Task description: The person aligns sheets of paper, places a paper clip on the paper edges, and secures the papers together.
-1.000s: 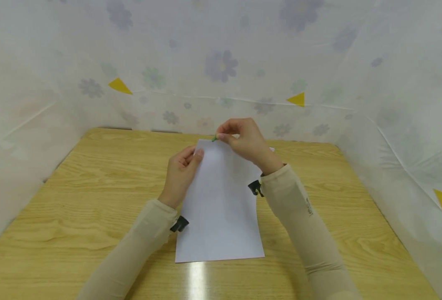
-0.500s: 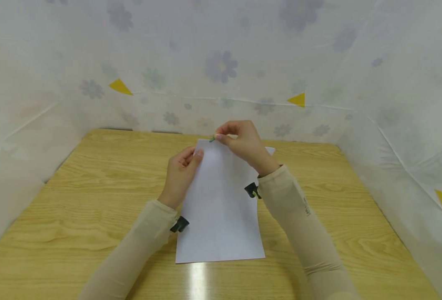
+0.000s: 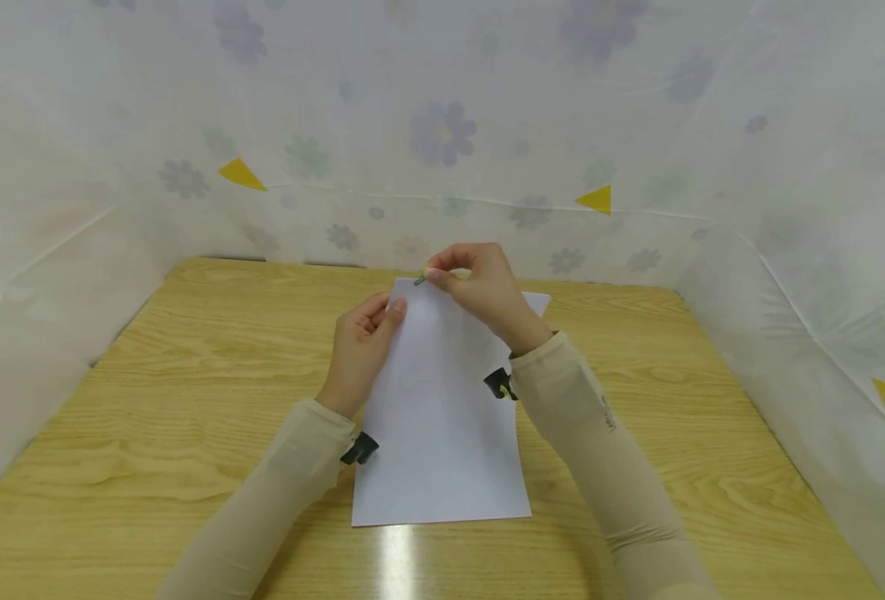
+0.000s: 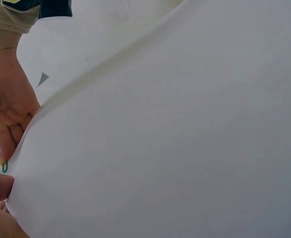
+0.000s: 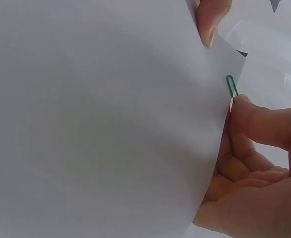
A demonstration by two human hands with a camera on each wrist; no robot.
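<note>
White paper (image 3: 442,417) stands tilted up from the table, its far edge raised and its surface slightly bowed. My left hand (image 3: 362,350) pinches its left edge near the far left corner, thumb on the near face. A green paper clip (image 5: 231,88) is pinched between thumb and forefinger of my right hand (image 3: 483,287), at the paper's far edge. In the right wrist view the clip's looped end overlaps the paper close to the corner. The left wrist view shows the clip's green loop (image 4: 5,167) beside the left fingertips, with paper filling most of that view.
The wooden table (image 3: 225,400) spreads around the paper on both sides. White flowered sheeting (image 3: 442,83) encloses the back and sides, with yellow triangles (image 3: 242,173) on it. Dark wrist mounts (image 3: 361,448) jut from both sleeves over the paper.
My right hand has shifted slightly left along the paper's far edge with the paper clip, nearer the far left corner. The left hand and the paper have stayed almost still.
</note>
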